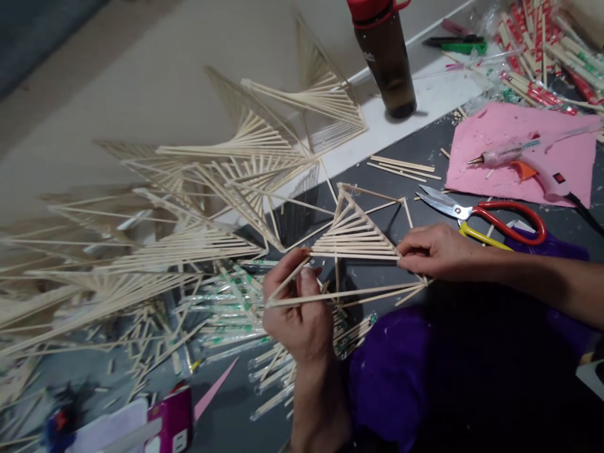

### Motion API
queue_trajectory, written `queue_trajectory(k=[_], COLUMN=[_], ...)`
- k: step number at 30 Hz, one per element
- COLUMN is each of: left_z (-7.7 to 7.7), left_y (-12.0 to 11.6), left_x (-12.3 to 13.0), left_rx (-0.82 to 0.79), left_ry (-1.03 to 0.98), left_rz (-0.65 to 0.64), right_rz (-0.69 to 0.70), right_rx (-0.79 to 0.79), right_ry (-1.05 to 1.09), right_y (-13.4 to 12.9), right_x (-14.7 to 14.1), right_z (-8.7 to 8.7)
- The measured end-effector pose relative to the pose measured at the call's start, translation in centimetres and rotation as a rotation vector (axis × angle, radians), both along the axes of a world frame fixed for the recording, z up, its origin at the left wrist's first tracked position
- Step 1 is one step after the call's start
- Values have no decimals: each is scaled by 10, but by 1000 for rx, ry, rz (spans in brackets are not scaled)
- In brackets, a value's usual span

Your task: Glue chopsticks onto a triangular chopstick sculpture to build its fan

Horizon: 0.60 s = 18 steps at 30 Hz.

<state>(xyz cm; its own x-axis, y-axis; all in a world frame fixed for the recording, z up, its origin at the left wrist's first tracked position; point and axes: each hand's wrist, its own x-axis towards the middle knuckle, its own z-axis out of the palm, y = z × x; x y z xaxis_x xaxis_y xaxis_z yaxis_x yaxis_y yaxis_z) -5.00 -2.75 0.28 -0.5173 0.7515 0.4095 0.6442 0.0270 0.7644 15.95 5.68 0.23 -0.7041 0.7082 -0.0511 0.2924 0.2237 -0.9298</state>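
A small frame of wooden sticks, with a fan of close-set sticks in its middle, is held between both hands near the centre of the head view. My left hand pinches its left end, fingers closed around the stick joint, with two longer sticks running past the thumb. On the right side, my right hand has its fingertips closed on the corner of the fan. Thin sticks of the frame reach up and back from the fan and down to a joint below my right hand.
Larger stick structures fill the left and back. Red-handled scissors, a glue gun on pink cloth and loose sticks lie right. A dark bottle stands behind. Wrapped chopsticks lie beyond my left hand.
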Motion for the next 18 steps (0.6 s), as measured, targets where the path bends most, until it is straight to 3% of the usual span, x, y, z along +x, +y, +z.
queue_trajectory(k=[13,18], left_z=[-1,-1], left_y=[-2,-2], left_x=[-2,-4], left_rx=[-16,-38], left_ry=[25,76], left_rz=[-15,-17], right_rz=[55,-9], right_rx=[72,20], right_ry=[4,-30], right_y=[2,1], right_x=[2,2], right_z=[-3,-2])
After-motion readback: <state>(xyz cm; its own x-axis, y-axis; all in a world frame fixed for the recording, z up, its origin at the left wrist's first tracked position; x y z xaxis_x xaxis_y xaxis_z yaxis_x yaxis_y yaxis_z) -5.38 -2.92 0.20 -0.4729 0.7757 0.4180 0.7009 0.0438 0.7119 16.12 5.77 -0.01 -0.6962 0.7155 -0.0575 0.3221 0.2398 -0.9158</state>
